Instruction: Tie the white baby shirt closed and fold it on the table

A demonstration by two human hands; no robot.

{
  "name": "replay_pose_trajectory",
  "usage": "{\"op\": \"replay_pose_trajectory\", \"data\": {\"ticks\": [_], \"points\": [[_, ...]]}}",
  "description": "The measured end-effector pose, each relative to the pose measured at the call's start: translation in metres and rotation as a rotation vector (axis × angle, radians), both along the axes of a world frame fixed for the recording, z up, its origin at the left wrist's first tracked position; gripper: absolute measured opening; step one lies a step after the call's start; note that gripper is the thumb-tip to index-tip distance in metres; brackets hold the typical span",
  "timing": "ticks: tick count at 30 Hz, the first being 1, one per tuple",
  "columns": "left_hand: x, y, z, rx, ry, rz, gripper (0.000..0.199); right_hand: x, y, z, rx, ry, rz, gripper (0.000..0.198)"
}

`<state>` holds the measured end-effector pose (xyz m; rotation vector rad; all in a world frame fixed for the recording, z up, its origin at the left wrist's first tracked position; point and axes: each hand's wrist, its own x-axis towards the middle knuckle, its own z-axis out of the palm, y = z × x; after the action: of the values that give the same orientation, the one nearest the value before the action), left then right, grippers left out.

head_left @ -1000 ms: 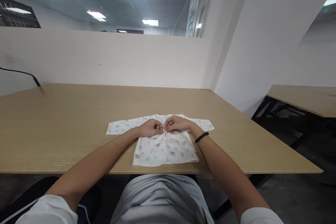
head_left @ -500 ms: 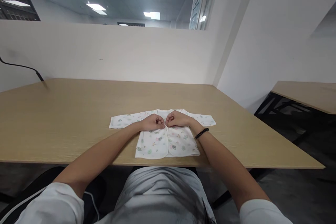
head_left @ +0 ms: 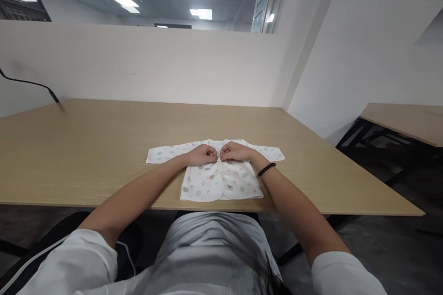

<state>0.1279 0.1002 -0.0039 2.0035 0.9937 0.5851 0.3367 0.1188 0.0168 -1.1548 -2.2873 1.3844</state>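
left hand [head_left: 201,155] and right hand [head_left: 235,151] nearly meet over a small printed shirt [head_left: 204,184], each with thumb and curled fingers pinching the fabric at its front opening; whatever fastening lies between the fingertips is too small to tell. the shirt lies flat directly under both hands, its hem nearer the person, its collar just beyond the knuckles, one sleeve reaching out past each wrist. the hands themselves stand in the way of the middle of the front, and both wrists cover part of the cloth near the sleeves.

a dark beaded bracelet [head_left: 266,169] sits on the right wrist, just beside the shirt's edge. all around the hands spreads a wooden table [head_left: 104,147], its near edge a little closer to the body than the hem. well beyond the hands, a low white wall [head_left: 166,64] closes off the table's far side. a black cable [head_left: 31,83] hangs far ahead and to the left of the left hand, its end near the table's far corner. well off to the right of the right hand is a second table [head_left: 408,120] on dark legs.
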Motion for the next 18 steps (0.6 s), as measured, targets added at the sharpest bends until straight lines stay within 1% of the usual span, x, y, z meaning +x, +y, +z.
{"op": "replay_pose_trajectory", "data": {"ticks": [5,10,13,15,18], "points": [[-0.001,-0.001,0.000,0.007,-0.001,-0.002,0.017,0.003,0.002,-0.001,-0.024,0.016,0.030,0.015],[-0.002,-0.002,0.002,0.023,0.008,0.015,0.019,0.005,0.005,-0.002,-0.017,-0.001,0.007,0.018],[-0.003,-0.002,0.002,0.034,0.013,0.017,0.023,0.006,0.001,0.003,-0.010,-0.005,-0.008,0.026],[-0.003,-0.001,0.003,0.041,0.017,0.007,0.026,0.006,-0.004,0.008,-0.014,-0.026,0.008,0.034],[-0.003,-0.001,0.003,0.046,0.019,-0.032,0.032,0.002,-0.014,0.013,-0.053,-0.133,0.062,0.042]]}}
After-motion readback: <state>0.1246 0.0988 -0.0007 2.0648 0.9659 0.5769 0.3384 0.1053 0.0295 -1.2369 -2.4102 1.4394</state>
